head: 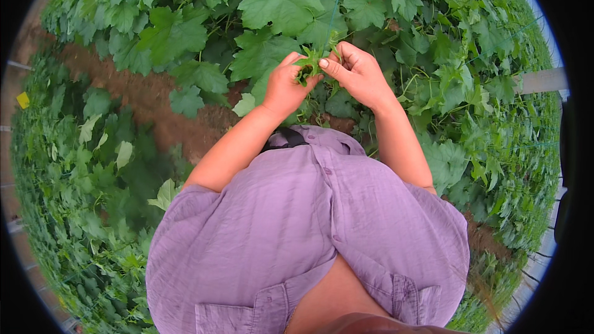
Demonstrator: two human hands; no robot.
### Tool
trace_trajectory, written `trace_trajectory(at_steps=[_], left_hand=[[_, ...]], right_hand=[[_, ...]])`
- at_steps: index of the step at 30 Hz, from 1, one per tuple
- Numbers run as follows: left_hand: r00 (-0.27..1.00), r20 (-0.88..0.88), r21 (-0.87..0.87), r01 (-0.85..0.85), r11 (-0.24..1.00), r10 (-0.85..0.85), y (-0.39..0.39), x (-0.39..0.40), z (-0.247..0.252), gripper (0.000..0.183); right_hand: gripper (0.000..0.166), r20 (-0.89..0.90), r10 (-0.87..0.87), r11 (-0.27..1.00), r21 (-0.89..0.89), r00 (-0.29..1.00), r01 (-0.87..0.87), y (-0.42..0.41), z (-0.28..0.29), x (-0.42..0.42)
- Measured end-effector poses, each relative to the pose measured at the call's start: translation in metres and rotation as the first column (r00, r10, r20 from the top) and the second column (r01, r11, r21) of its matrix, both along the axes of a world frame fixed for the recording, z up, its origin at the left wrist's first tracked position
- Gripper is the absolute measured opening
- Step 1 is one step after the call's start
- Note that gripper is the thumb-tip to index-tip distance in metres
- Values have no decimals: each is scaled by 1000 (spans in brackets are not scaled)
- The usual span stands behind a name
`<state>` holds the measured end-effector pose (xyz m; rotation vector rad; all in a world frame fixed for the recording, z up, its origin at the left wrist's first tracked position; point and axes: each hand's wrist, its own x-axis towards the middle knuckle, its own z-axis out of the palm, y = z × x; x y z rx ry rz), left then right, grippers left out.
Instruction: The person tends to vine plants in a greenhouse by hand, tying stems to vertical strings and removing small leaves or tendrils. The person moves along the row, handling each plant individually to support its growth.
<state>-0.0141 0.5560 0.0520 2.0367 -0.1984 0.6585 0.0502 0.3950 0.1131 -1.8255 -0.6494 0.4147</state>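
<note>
My left hand (288,84) is closed around a leafy green shoot (308,64) of a climbing vine, its small leaves showing between the fingers. Close beside it on the right, my right hand (355,72) pinches the shoot's upper part between thumb and fingers; the exact grip is partly hidden. A thin blue-green string (337,2) runs down from the top edge to the shoot between the hands. Large lobed vine leaves (280,0) hang just beyond both hands.
Dense vine rows stand ahead and on both sides. Bare brown soil (171,116) forms a path at the left. A pale post (540,81) juts in at the right, near another string (503,41). A yellow card (22,100) hangs at the far left.
</note>
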Motion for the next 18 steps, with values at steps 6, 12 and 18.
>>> trace_trajectory(at_steps=[6,12,18], left_hand=[[999,-34,46,-11,999,12,-2,2,2,26],[998,-59,-2,-39,999,38,-7,2,9,45],[928,-326,-179,129,975,-182,0,5,-10,37]], right_hand=[[21,74,24,997,-72,997,-19,1,1,5],[15,149,-3,993,-113,989,20,5,6,7],[16,206,-46,986,-150,977,78,3,4,7]])
